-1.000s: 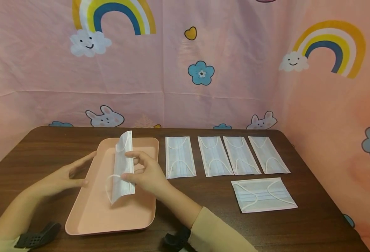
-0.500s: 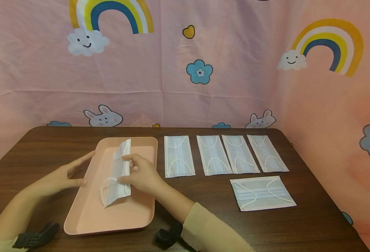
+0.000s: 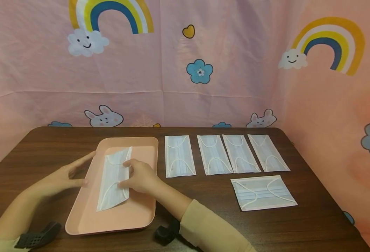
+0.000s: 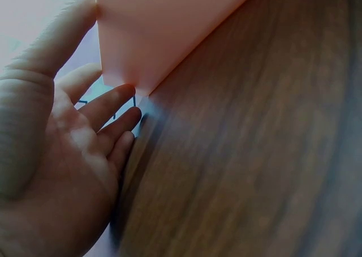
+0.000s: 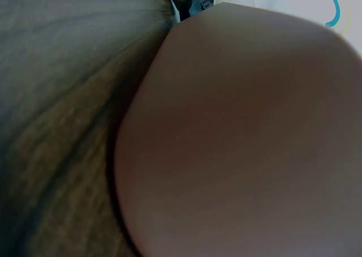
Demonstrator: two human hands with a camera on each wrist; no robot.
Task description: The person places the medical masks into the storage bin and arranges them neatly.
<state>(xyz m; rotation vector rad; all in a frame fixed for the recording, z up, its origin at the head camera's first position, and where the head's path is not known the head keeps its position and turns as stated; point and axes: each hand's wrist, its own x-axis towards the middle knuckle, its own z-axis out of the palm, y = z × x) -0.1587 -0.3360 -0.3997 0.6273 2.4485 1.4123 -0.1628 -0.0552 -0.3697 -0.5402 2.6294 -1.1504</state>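
Note:
A white pleated face mask (image 3: 114, 183) lies tilted over the pink tray (image 3: 115, 220) in the head view, its right edge raised. My right hand (image 3: 142, 176) pinches that edge between thumb and fingers. Beside the tray's left rim is my left hand (image 3: 57, 178), thumb and forefinger spread along it. In the left wrist view the thumb and fingertips of this left hand (image 4: 68, 149) touch the tray wall (image 4: 153, 30). The tray's smooth side (image 5: 237, 132) fills most of the right wrist view, where the right fingers are hidden.
To the tray's right, several masks stand in an upright row, including the leftmost mask (image 3: 180, 155) and rightmost mask (image 3: 268, 153). One sideways mask (image 3: 263, 193) lies in front of them on the dark wooden table (image 3: 204, 206). A patterned pink cloth (image 3: 134, 70) hangs behind.
My right hand has lowered the mask toward the tray's bottom, turning it from nearly upright to flatter, with its left side swung leftward. The left hand has stayed at the rim.

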